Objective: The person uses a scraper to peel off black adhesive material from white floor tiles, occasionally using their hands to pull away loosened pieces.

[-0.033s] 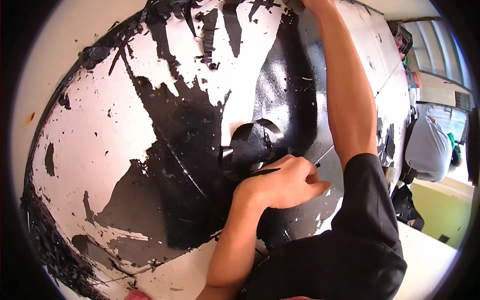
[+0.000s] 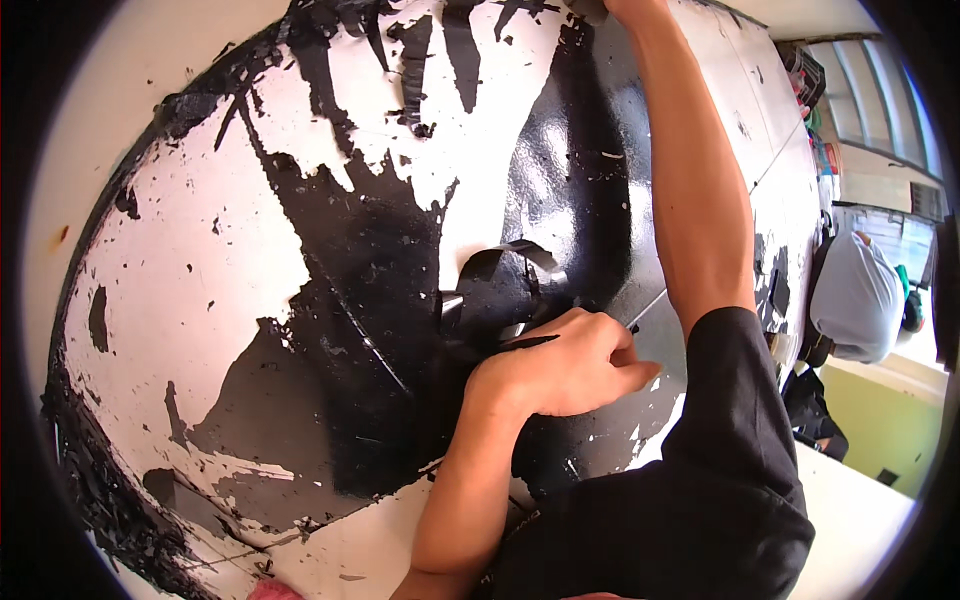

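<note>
A broad white surface (image 2: pixel 190 260) carries ragged patches of black film (image 2: pixel 370 230), torn into strips at the far side. My left hand (image 2: pixel 570 365) is closed low over the middle, knuckles up, fingertips hidden. A loose strip of black film (image 2: pixel 520 252) curls up beside it, and a thin end of black lies across the hand; it appears to run into the grip. My right arm reaches far forward over glossy black film. My right hand (image 2: pixel 632 6) is mostly cut off by the top edge, against a dark grey object (image 2: pixel 588 10) whose kind I cannot tell.
Black scraps (image 2: pixel 110 490) pile along the curved left edge, and a pink thing (image 2: pixel 272 590) shows at the bottom. Over on the right are a rounded light-grey bundle (image 2: pixel 855 300), a black bag-like item (image 2: pixel 815 415), a green wall (image 2: pixel 885 425) and a window (image 2: pixel 890 95).
The curled strip's loop beside my left hand looks slightly flatter, its right part lower. The film and white surface sit a touch farther left. Both hands stay nearly where they were.
</note>
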`<action>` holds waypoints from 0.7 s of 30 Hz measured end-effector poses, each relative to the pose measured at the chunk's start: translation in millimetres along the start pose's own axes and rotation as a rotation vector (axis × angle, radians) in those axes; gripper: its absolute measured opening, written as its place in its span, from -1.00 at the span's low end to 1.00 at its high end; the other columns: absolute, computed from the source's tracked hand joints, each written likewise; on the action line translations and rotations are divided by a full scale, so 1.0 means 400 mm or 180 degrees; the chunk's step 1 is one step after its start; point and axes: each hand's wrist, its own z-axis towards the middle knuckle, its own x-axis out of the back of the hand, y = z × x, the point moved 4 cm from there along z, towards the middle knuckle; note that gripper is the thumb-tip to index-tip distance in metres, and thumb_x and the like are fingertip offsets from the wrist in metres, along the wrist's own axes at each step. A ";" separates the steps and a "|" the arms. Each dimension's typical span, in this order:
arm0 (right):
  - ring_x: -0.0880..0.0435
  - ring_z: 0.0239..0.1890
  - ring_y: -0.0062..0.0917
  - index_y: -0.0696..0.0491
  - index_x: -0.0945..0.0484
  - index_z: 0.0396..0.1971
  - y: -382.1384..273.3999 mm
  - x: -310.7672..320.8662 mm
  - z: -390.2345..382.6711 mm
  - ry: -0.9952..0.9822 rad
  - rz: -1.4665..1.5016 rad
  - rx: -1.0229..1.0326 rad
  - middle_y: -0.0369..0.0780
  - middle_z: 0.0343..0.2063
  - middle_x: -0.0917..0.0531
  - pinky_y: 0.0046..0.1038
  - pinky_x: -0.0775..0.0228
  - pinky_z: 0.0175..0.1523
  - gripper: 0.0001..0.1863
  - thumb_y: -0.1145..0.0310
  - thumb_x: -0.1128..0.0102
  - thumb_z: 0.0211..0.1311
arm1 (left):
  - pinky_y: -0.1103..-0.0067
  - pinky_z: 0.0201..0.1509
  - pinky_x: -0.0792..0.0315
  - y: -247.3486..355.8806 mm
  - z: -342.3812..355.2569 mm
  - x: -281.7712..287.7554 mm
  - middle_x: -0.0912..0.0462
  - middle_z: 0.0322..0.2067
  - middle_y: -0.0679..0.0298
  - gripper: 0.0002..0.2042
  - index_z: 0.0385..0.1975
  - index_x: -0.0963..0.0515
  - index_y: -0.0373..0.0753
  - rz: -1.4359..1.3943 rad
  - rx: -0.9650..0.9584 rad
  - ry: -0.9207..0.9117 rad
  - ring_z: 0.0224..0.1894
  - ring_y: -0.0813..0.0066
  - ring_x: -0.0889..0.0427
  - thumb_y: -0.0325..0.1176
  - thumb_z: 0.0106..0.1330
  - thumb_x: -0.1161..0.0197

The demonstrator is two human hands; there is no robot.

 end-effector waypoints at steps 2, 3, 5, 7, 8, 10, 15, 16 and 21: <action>-0.12 -0.84 -0.57 -0.14 -0.13 -0.68 -0.008 -0.013 -0.014 -0.0033 -0.0170 0.0221 -0.38 -0.82 -0.13 -0.38 0.04 -0.71 -0.57 0.15 0.02 0.41 | 0.49 -0.26 -0.54 -0.002 0.002 0.000 -0.74 -0.51 0.17 -0.58 -0.37 -0.70 -0.39 0.0013 -0.0007 0.0002 -0.48 0.42 -0.70 -0.05 0.41 -0.28; -0.13 -0.82 -0.58 -0.13 -0.15 -0.66 -0.011 -0.011 -0.011 -0.0088 0.0029 0.0235 -0.38 -0.81 -0.14 -0.39 0.07 -0.70 -0.59 0.17 0.02 0.41 | 0.50 -0.28 -0.55 -0.001 0.002 -0.002 -0.74 -0.52 0.18 -0.58 -0.38 -0.70 -0.39 0.0031 -0.0032 0.0007 -0.49 0.44 -0.70 -0.05 0.41 -0.28; -0.13 -0.82 -0.58 -0.13 -0.15 -0.66 -0.008 -0.003 -0.008 -0.0035 0.0007 0.0098 -0.38 -0.81 -0.15 -0.39 0.08 -0.70 -0.59 0.17 0.02 0.41 | 0.52 -0.29 -0.55 -0.003 0.005 -0.005 -0.74 -0.52 0.19 -0.57 -0.38 -0.70 -0.38 0.0016 0.0003 -0.0042 -0.50 0.46 -0.69 -0.04 0.41 -0.28; -0.13 -0.82 -0.58 -0.13 -0.15 -0.66 -0.008 -0.001 -0.005 -0.0016 -0.0022 -0.0034 -0.38 -0.81 -0.15 -0.40 0.10 -0.70 -0.59 0.18 0.02 0.41 | 0.56 -0.31 -0.56 0.001 0.006 -0.003 -0.74 -0.52 0.21 -0.56 -0.38 -0.69 -0.36 0.0002 0.0139 -0.0122 -0.51 0.51 -0.69 0.00 0.41 -0.27; -0.12 -0.82 -0.57 -0.13 -0.15 -0.66 -0.008 0.003 -0.006 0.0012 0.0037 -0.0053 -0.37 -0.81 -0.14 -0.40 0.10 -0.69 -0.60 0.18 0.02 0.41 | 0.56 -0.31 -0.56 0.002 0.007 -0.001 -0.74 -0.52 0.21 -0.56 -0.38 -0.69 -0.36 -0.0010 0.0126 -0.0129 -0.51 0.51 -0.69 0.00 0.41 -0.27; -0.11 -0.82 -0.57 -0.13 -0.15 -0.66 0.002 0.025 0.007 0.0055 0.0045 -0.0065 -0.37 -0.81 -0.14 -0.40 0.11 -0.69 -0.60 0.18 0.02 0.41 | 0.56 -0.30 -0.56 -0.001 0.009 -0.004 -0.74 -0.51 0.21 -0.54 -0.37 -0.69 -0.38 -0.0037 0.0146 -0.0128 -0.51 0.51 -0.69 0.01 0.41 -0.27; -0.05 -0.82 -0.57 -0.13 -0.14 -0.67 -0.003 0.027 -0.001 0.0039 0.0187 -0.0332 -0.39 -0.81 -0.10 -0.41 0.17 -0.68 -0.59 0.18 0.01 0.40 | 0.57 -0.29 -0.57 0.003 0.006 -0.004 -0.75 -0.49 0.18 -0.54 -0.36 -0.68 -0.38 -0.0009 0.0120 -0.0132 -0.49 0.52 -0.71 0.01 0.39 -0.28; -0.05 -0.82 -0.57 -0.13 -0.14 -0.67 -0.004 0.025 -0.013 0.0044 0.0180 -0.0336 -0.39 -0.81 -0.10 -0.41 0.17 -0.68 -0.59 0.18 0.01 0.40 | 0.56 -0.29 -0.57 0.005 0.003 0.000 -0.75 -0.49 0.18 -0.54 -0.36 -0.69 -0.38 -0.0079 0.0139 -0.0145 -0.48 0.52 -0.71 0.01 0.39 -0.28; 0.04 -0.81 -0.62 -0.19 -0.07 -0.70 0.050 0.045 -0.036 -0.0773 0.0400 -0.0997 -0.42 -0.81 -0.02 -0.45 0.21 -0.68 -0.53 0.18 0.00 0.44 | 0.51 -0.25 -0.58 -0.002 0.009 -0.015 -0.76 -0.47 0.14 -0.56 -0.35 -0.70 -0.39 -0.0258 0.0073 -0.0161 -0.45 0.45 -0.74 -0.02 0.39 -0.29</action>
